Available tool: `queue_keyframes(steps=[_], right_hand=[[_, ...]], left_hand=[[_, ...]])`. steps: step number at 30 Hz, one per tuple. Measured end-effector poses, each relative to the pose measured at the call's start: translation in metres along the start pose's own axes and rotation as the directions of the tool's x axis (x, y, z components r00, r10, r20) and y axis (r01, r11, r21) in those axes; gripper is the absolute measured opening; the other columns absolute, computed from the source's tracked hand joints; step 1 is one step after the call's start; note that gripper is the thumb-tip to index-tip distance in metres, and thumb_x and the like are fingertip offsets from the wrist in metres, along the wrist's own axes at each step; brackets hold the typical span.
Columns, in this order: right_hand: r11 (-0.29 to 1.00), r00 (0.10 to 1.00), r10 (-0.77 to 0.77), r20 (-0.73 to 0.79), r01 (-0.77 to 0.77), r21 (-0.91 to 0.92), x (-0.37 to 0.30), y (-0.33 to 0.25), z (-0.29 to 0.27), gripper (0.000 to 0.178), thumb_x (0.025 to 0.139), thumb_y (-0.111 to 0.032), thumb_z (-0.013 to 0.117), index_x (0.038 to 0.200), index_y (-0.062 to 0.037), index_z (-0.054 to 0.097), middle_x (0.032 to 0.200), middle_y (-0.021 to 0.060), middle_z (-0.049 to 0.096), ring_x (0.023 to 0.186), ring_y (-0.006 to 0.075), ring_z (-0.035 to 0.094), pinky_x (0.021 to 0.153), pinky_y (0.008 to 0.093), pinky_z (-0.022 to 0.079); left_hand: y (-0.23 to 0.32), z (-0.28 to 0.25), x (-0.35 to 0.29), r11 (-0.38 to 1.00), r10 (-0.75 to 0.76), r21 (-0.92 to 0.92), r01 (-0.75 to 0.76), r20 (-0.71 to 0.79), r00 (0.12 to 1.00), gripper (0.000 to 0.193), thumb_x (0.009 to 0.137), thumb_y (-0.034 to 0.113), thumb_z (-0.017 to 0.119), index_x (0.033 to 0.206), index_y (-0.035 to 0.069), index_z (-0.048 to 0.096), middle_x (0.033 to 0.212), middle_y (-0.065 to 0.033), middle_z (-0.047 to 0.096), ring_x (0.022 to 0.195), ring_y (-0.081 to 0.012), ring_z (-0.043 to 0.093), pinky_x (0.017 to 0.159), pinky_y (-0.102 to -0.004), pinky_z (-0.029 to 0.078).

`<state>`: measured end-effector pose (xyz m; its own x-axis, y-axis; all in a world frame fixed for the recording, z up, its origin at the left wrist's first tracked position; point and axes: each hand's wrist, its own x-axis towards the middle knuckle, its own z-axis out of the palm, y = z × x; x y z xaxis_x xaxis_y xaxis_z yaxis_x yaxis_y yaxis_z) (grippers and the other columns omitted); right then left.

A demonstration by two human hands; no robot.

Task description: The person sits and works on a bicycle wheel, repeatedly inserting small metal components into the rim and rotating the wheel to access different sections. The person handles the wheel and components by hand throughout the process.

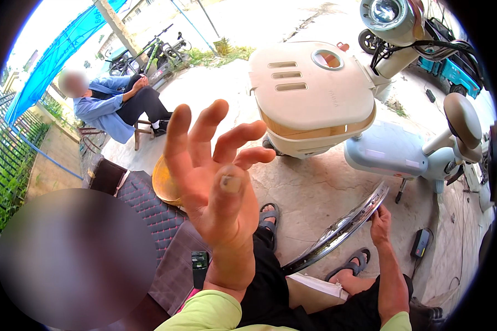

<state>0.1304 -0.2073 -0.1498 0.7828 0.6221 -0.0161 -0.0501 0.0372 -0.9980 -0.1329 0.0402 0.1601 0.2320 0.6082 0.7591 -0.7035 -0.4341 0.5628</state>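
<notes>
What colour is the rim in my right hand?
The rim is shiny silver, clearest in the head view.

Bright daylight washes over an open yard floored with pale, stained concrete ground (309,187), whitest toward its far edge, where a ragged strip of green grass (226,53) grows. Along the ground's left edge run a low tan wall (52,160) and a black metal fence of upright bars (5,160), with green leaves behind. A bright blue plastic tarp (55,60) slants above them, near a thick grey-brown post (116,25). By the post, at the far left corner, stands a bicycle with a green frame (153,60). A small brown wooden stool (137,140) carries a seated person in a light-blue jacket (102,105). Toward the near left corner lies a black quilted seat pad with red diamond stitching (146,207).
</notes>
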Motion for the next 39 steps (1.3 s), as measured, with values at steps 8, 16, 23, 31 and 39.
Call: queue_keyframes(steps=[8, 16, 23, 31, 39], right_hand=[[1.0, 1.0, -0.011, -0.006, 0.011, -0.004, -0.001, -0.003, 0.001, 0.017, 0.108, -0.009, 0.051, 0.104, -0.0056, 0.068, 0.086, -0.0032, 0.066, 0.071, 0.0053, 0.054, 0.064, 0.0223, 0.046], [1.0, 1.0, 0.01, -0.005, -0.01, 0.002, -0.003, -0.007, 0.004, 0.018, 0.108, -0.009, 0.051, 0.104, -0.0055, 0.067, 0.085, -0.003, 0.066, 0.071, 0.0056, 0.054, 0.065, 0.0225, 0.046], [0.999, 1.0, -0.001, 0.0, 0.001, -0.046, 0.001, -0.009, 0.01, 0.018, 0.108, -0.008, 0.05, 0.105, -0.0044, 0.067, 0.087, -0.0023, 0.066, 0.072, 0.0061, 0.055, 0.065, 0.0228, 0.046], [0.988, 0.999, 0.015, 0.035, -0.009, -0.154, -0.005, 0.005, -0.011, 0.022, 0.096, -0.014, 0.059, 0.114, -0.005, 0.069, 0.096, -0.0021, 0.067, 0.087, 0.0114, 0.06, 0.078, 0.0311, 0.051], [0.99, 0.992, 0.119, 0.051, -0.115, -0.078, -0.009, -0.053, 0.027, 0.022, 0.106, -0.007, 0.05, 0.111, -0.0006, 0.07, 0.099, 0.0, 0.07, 0.09, 0.0085, 0.063, 0.082, 0.0269, 0.053]], left_hand=[[-0.004, 0.0, 0.001, 1.0, -0.026, 0.0, 0.026, -0.013, 1.0, 0.069, 0.105, 0.027, 0.053, 0.161, 0.003, 0.021, 0.152, -0.0252, 0.042, 0.128, -0.0362, 0.058, 0.089, -0.0426, 0.06], [-0.001, 0.009, 0.001, 0.964, 0.094, 0.259, -0.064, -0.103, 0.99, 0.075, 0.101, 0.035, 0.056, 0.161, 0.005, 0.023, 0.154, -0.0231, 0.043, 0.14, -0.0367, 0.046, 0.109, -0.0511, 0.042], [-0.005, 0.0, 0.006, 0.955, 0.095, 0.291, -0.054, -0.127, 0.987, 0.075, 0.1, 0.037, 0.057, 0.161, 0.006, 0.025, 0.153, -0.0212, 0.045, 0.14, -0.0354, 0.046, 0.111, -0.0523, 0.036], [-0.013, 0.007, 0.002, 0.981, 0.091, 0.185, -0.066, -0.129, 0.987, 0.082, 0.097, 0.042, 0.057, 0.16, 0.003, 0.022, 0.154, -0.025, 0.045, 0.141, -0.0381, 0.046, 0.113, -0.054, 0.037], [-0.006, 0.013, 0.008, 0.975, 0.095, 0.209, -0.073, -0.098, 0.991, 0.051, 0.107, 0.034, 0.047, 0.152, 0.017, 0.034, 0.144, -0.0168, 0.058, 0.129, -0.0407, 0.057, 0.1, -0.0646, 0.045]])
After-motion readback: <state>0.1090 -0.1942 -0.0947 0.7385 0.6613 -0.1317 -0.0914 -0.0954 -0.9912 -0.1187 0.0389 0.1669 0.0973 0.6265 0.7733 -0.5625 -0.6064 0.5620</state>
